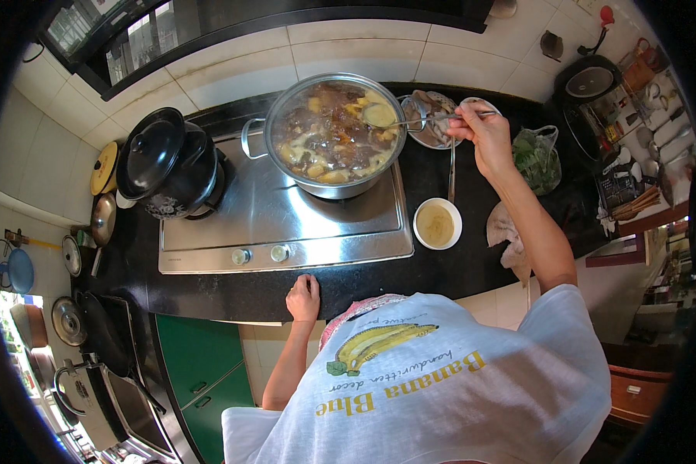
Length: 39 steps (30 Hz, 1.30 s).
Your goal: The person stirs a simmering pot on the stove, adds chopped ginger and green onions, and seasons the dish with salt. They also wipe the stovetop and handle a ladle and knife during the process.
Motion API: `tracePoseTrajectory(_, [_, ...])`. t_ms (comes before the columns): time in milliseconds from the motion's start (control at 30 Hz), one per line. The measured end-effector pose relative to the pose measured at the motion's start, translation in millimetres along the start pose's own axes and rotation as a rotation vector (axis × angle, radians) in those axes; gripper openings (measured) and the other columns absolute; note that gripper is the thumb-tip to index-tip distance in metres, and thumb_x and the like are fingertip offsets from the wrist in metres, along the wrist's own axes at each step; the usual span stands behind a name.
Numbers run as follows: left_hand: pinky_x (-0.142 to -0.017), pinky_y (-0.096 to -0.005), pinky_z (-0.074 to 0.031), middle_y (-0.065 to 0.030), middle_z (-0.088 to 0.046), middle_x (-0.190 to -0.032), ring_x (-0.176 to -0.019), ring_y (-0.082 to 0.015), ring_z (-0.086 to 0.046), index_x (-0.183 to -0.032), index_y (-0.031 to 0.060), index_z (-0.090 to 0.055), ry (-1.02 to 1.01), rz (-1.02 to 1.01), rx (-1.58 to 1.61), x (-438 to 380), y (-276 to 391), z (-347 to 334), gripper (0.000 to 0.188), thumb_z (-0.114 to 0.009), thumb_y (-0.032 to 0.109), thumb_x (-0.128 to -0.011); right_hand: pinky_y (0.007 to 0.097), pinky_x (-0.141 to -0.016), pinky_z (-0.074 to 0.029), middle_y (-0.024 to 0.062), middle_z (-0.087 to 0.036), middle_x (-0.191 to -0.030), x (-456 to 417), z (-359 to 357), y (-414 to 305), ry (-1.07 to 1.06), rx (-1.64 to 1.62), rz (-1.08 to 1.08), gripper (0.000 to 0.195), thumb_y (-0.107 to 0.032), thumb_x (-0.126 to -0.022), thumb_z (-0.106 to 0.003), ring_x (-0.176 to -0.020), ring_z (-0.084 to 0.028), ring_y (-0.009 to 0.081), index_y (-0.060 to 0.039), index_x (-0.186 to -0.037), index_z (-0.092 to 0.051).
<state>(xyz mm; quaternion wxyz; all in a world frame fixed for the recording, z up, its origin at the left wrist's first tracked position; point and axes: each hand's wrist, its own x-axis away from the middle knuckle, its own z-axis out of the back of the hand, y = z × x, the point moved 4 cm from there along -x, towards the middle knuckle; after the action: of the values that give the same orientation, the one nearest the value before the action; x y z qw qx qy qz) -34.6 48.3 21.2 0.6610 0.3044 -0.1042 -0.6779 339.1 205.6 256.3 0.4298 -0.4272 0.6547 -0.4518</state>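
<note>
My right hand (pixel 482 136) grips the metal handle of a ladle (pixel 379 115), whose bowl sits at the soup's surface, full of yellowish broth. The soup, with yellow chunks and foam, simmers in a wide stainless steel pot (pixel 336 188) on the right side of a gas hob (pixel 249 191). Loosely curled, my left hand (pixel 303 297) rests on the front edge of the black countertop (pixel 220 293), and nothing shows in it. A white bowl (pixel 438 224) of cloudy broth stands right of the hob, below my right hand. A spoon handle (pixel 452 174) lies just behind it.
A black lidded clay pot (pixel 177 168) occupies the left burner. Behind my right hand is a plate (pixel 432 139) of what looks like raw meat. Leafy greens in a plastic bag (pixel 535 159) and a crumpled cloth (pixel 507 232) lie to the right. Pans and lids (pixel 103 217) line the left wall.
</note>
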Motion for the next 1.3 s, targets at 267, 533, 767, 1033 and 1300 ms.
tracePoseTrajectory(267, [-0.046,-0.0369,-0.045,-0.0088,-0.057,-0.06,-0.049,-0.0272,-0.056,-0.073,0.0083,-0.054,0.021,-0.008,-0.002,0,-1,-1,0.011,-0.059,0.015,-0.079,0.0234,-0.059,-0.054,0.0106,-0.06,-0.074,-18,-6,5,-0.024,0.028,-0.03,0.019,-0.015,-0.084,-0.059,-0.058,-0.061,0.0144,0.0032,-0.087,-0.056])
tracePoseTrajectory(533, [-0.048,-0.0367,-0.046,-0.0092,-0.058,-0.06,-0.052,-0.0264,-0.058,-0.076,0.0086,-0.056,-0.005,0.029,-0.019,1,-4,-4,0.011,-0.058,0.018,-0.081,0.0236,-0.059,-0.054,0.0103,-0.06,-0.074,-31,-17,9,-0.027,0.034,-0.052,0.02,-0.015,-0.083,-0.061,-0.059,-0.061,0.0142,0.004,-0.086,-0.056])
tracePoseTrajectory(767, [-0.045,-0.0365,-0.044,-0.0089,-0.057,-0.059,-0.048,-0.0271,-0.056,-0.074,0.0079,-0.053,0.029,-0.009,-0.02,-1,0,-1,0.011,-0.059,0.015,-0.08,0.0232,-0.058,-0.054,0.0108,-0.06,-0.074,-41,-30,15,-0.027,0.061,-0.052,0.02,-0.014,-0.083,-0.061,-0.059,-0.061,0.015,0.0049,-0.086,-0.056])
tracePoseTrajectory(1033, [-0.045,-0.0363,-0.044,-0.009,-0.057,-0.059,-0.048,-0.0266,-0.056,-0.074,0.0076,-0.054,0.029,-0.008,-0.009,0,-3,-2,0.011,-0.059,0.015,-0.08,0.0234,-0.059,-0.053,0.0101,-0.059,-0.072,-53,-49,21,-0.069,0.015,-0.031,0.019,-0.013,-0.083,-0.061,-0.06,-0.061,0.0157,0.0053,-0.087,-0.056])
tracePoseTrajectory(1300, [-0.045,-0.0355,-0.044,-0.0085,-0.057,-0.059,-0.048,-0.0259,-0.056,-0.074,0.0075,-0.053,0.031,-0.019,0.0,0,-2,-1,0.01,-0.06,0.013,-0.079,0.0231,-0.059,-0.053,0.0119,-0.06,-0.075,-43,-53,20,-0.033,-0.01,0.011,0.019,-0.012,-0.083,-0.061,-0.062,-0.062,0.0161,0.0055,-0.088,-0.056])
